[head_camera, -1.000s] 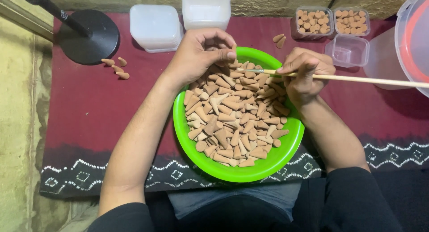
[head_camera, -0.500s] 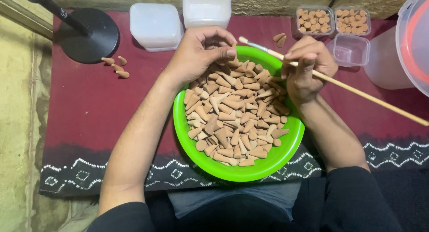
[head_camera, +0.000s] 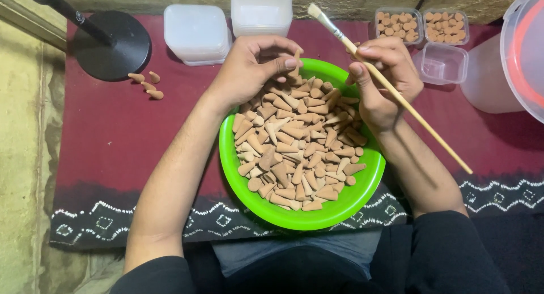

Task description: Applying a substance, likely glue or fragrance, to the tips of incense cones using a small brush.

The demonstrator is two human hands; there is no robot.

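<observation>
Nearest the person, a green bowl (head_camera: 294,217) sits at the edge of a dark red cloth (head_camera: 113,141) with a white patterned border, and it is heaped with small tan clay cones (head_camera: 294,152).

Over the far rim of the bowl, the left hand (head_camera: 249,67) is curled narrow, thumb and fingertips pinched on a single cone (head_camera: 296,67) held upright just above the heap. The other fingers are bent in close around it.

Beside it, over the right side of the bowl, the right hand (head_camera: 385,79) is closed around a thin wooden paintbrush (head_camera: 391,90), gripped between thumb and fingers like a pen. The bristle end points up and away to the left, beyond the bowl's rim, and the long handle runs down to the right past the wrist. The two hands are near each other but apart.

Farther out on the cloth, to the left, four loose cones (head_camera: 146,84) lie just beside a round black stand base (head_camera: 110,45). At the far edge stand two closed white plastic boxes (head_camera: 195,30). To the right are two small clear tubs filled with cones (head_camera: 422,25), an empty clear tub (head_camera: 442,62) near the right hand, and a large clear bucket (head_camera: 510,62).
</observation>
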